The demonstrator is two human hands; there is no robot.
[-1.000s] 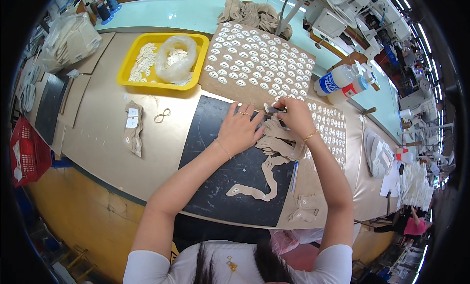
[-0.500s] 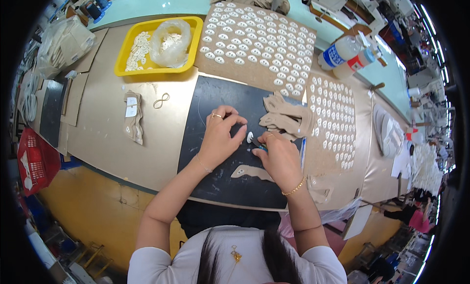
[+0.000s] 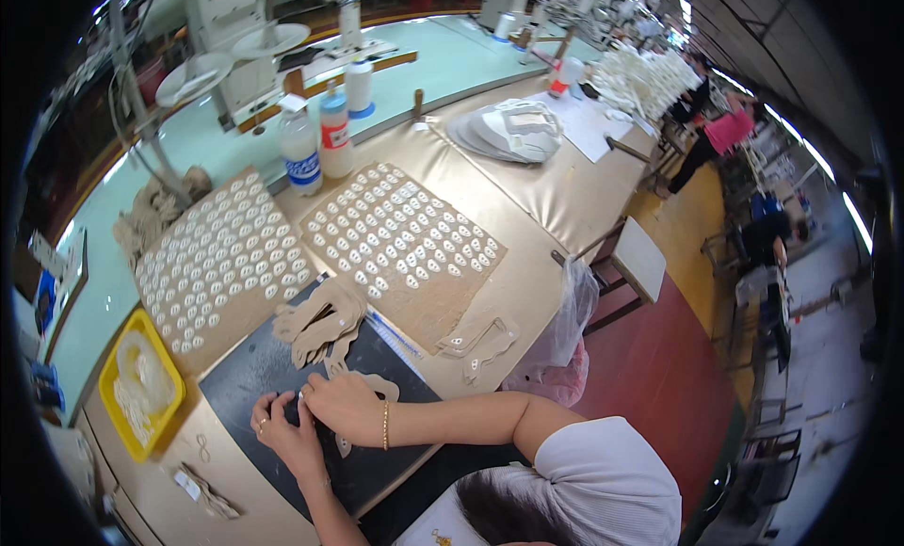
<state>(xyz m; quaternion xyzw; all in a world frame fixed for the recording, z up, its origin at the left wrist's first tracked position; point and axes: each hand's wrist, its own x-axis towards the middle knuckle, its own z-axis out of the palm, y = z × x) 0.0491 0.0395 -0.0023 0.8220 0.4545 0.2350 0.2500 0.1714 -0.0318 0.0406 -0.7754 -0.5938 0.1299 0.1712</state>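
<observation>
Black mat [image 3: 235, 388] taken as landmark; counter [image 3: 532, 221] seen beyond it. Close work noted over the mat, both hands held low, fingertips brought together left of the mat's middle.

Left hand [image 3: 285, 431]: fingers half curled, only a narrow gap left at forefinger and thumb. Right hand [image 3: 344, 409]: fingers folded inward, tips turned toward the left ones and largely hidden. A tiny pale spot is seen where the tips meet; whether a white piece or a fingernail is shown cannot be told, so no hold can be confirmed for either hand.

Loose strip [image 3: 379, 386], tan: laid on the mat, partly covered by the right hand and wrist. One part is seen on the far side of the wrist, and what appears to be its marked end on the near side. Whether it is touched cannot be told.

Step in hand, as judged: fine fingertip handling, shared by both hands above the mat, with the strip left lying. A light, steady pinch is judged to be called for next, with the right wrist kept from dragging the strip.

Strip stack [image 3: 322, 322] heaped on the mat's far corner. White pieces [image 3: 405, 245] set in rows beyond the mat; yellow tray [image 3: 162, 429] placed left of it.
</observation>
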